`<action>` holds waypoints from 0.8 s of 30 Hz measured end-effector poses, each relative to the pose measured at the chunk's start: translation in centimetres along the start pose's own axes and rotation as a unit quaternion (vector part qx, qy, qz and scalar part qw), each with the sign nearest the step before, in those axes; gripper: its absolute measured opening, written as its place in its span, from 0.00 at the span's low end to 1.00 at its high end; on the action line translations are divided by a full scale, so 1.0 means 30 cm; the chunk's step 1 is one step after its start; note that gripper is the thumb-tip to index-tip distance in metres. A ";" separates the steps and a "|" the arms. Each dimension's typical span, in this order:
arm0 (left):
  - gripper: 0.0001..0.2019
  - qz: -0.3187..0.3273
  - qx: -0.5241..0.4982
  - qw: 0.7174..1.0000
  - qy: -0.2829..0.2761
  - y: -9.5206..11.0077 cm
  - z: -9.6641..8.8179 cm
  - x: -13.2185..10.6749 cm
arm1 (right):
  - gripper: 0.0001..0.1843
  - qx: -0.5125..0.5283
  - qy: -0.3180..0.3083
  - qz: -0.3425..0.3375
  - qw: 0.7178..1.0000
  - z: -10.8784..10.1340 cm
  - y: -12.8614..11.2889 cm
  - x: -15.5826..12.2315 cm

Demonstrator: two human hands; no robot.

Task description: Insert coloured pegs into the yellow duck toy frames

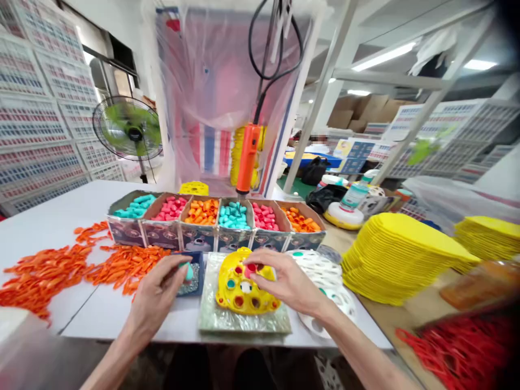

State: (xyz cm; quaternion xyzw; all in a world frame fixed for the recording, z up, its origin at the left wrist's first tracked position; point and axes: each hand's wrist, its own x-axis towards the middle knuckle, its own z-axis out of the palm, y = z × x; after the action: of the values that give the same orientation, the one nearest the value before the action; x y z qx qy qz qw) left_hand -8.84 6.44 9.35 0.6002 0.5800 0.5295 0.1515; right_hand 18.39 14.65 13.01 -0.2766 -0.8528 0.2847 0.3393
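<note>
left hand [160,292] pinches a teal peg [188,272]; right hand [284,281] presses the light, stiff yellow shell [239,287], best gripped at its 3 o'clock rim.

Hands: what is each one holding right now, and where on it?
Left hand pinches a teal piece at its end between its fingertips. Right hand presses a red piece into the yellow part from above.

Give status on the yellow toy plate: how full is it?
Done: several holes in the yellow plate hold coloured pegs. In hand: right hand presses a red peg in at the top; left hand pinches a teal peg. Left: a few holes look open.
</note>
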 end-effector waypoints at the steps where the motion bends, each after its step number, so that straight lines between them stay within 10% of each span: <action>1: 0.11 -0.019 -0.027 0.999 -0.015 0.008 0.021 -0.035 | 0.10 -0.012 -0.010 0.019 1.000 -0.016 0.013 -0.047; 8: 0.11 -0.062 -0.096 0.992 -0.050 0.022 0.145 -0.176 | 0.10 -0.081 -0.048 0.020 0.995 0.025 0.082 -0.164; 24: 0.09 -0.022 -0.026 0.997 -0.067 0.015 0.199 -0.270 | 0.06 -0.189 -0.095 -0.003 0.977 0.030 0.071 -0.134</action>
State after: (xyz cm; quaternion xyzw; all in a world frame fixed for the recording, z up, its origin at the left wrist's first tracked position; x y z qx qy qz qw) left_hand -1.87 1.96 3.64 0.6177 0.5676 0.4993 0.2168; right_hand 20.80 13.17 9.32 -0.3049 -0.9204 0.1426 0.1988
